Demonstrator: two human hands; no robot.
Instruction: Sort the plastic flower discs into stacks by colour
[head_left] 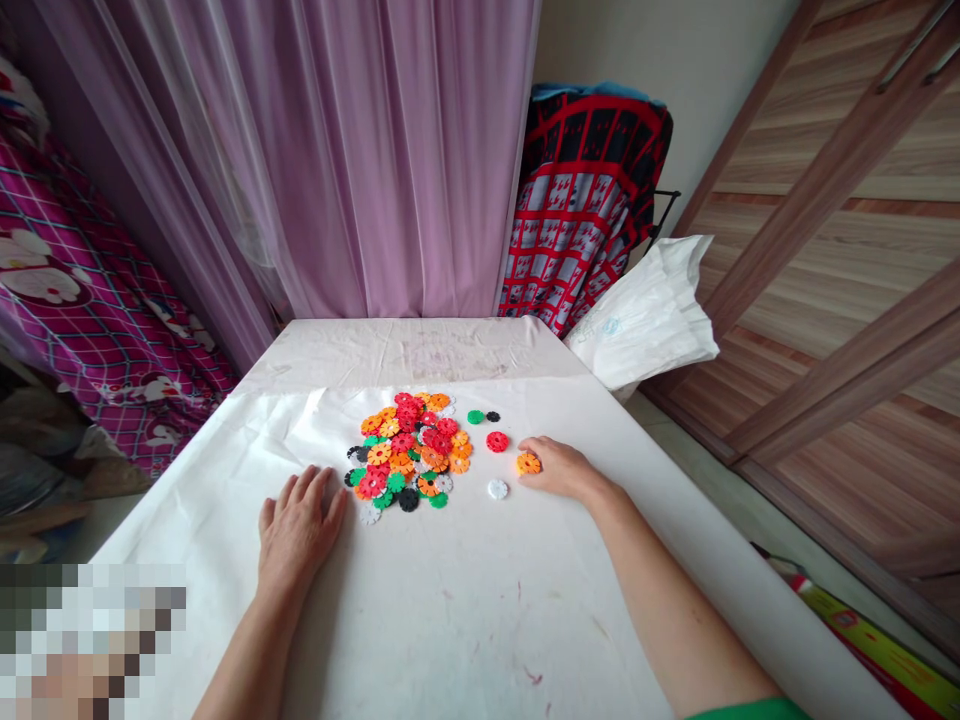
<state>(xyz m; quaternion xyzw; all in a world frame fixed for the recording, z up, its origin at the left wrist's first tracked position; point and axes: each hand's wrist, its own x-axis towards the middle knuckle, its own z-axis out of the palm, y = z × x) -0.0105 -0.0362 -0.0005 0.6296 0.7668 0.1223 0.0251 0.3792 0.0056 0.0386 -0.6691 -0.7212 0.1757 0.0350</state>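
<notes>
A heap of notched plastic discs [405,450] in red, orange, green, black and white lies on the white-covered table [450,620]. My left hand [301,520] rests flat just left of the heap, fingers spread, holding nothing. To the right of the heap, my right hand [559,468] has its fingers closed around an orange notched disc [529,463]; whether it is one disc or a small stack I cannot tell. Close by lie a red disc [497,441], a white disc [497,489], a green disc [475,417] and a black disc [493,416], apart from the heap.
Purple curtains [390,160] hang behind the table. A white bag [649,315] is at its back right edge, in front of a red-patterned cloth [562,220]. A wooden wardrobe [825,250] stands at right. A pink patterned cloth [97,300] hangs at left.
</notes>
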